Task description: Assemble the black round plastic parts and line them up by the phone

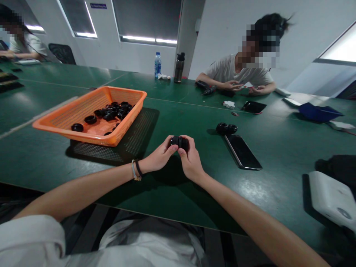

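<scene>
Above the green table [200, 200], both of my hands are closed around a black cylindrical part [179, 142]. It looks ribbed and seems made of two round pieces set end to end, though I cannot tell whether they are joined. My left hand [158, 156] grips its left end, and my right hand [191, 159] grips its right end, with the thumbs close together in front. To the left stands an orange plastic basket [130, 128] with several black round parts [111, 111] inside. More black round parts [226, 128] sit right of my hands.
A smartphone [243, 152] lies to the right, with a white device [332, 196] near the right edge. Across the table are a water bottle [157, 65], a dark bottle [179, 67], a power drill [206, 88] and a blue tray [319, 112]. A person [236, 72] sits opposite; another [25, 46] is far left.
</scene>
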`<state>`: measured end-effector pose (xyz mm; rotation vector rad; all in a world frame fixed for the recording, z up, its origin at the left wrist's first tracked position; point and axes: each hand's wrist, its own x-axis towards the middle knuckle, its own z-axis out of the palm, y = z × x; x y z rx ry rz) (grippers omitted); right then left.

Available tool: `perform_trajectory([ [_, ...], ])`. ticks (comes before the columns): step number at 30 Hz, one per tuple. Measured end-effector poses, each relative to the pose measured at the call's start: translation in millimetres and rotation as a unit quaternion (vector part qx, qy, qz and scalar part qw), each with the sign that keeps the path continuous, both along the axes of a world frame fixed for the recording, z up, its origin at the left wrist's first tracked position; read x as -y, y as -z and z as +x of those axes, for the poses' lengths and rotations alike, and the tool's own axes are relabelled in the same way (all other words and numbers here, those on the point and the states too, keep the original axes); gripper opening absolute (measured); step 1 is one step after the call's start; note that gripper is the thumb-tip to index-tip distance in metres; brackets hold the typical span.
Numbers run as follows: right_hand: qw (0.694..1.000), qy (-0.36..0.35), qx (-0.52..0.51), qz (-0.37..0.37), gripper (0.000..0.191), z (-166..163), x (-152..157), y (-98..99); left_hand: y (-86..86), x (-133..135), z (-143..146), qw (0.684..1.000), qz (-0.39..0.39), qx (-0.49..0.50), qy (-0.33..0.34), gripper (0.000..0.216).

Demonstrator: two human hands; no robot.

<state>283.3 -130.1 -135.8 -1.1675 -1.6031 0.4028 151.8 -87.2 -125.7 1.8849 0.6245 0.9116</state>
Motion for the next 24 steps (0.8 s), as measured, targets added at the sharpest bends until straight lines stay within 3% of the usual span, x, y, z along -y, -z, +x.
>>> perform_trajectory([
  [15, 0.984, -0.011, -0.156, -0.088, 0.029, -13.8, 8.9, -5.5, -1.3, -0.9, -0.5, 0.994, 0.1, -0.033, -0.037, 0.052],
  [24, 0.967, 0.013, -0.204, -0.153, 0.031, -14.9, 3.9, 3.6, 1.9, -9.6, -1.0, 0.984, 0.152, -0.08, -0.037, 0.041],
])
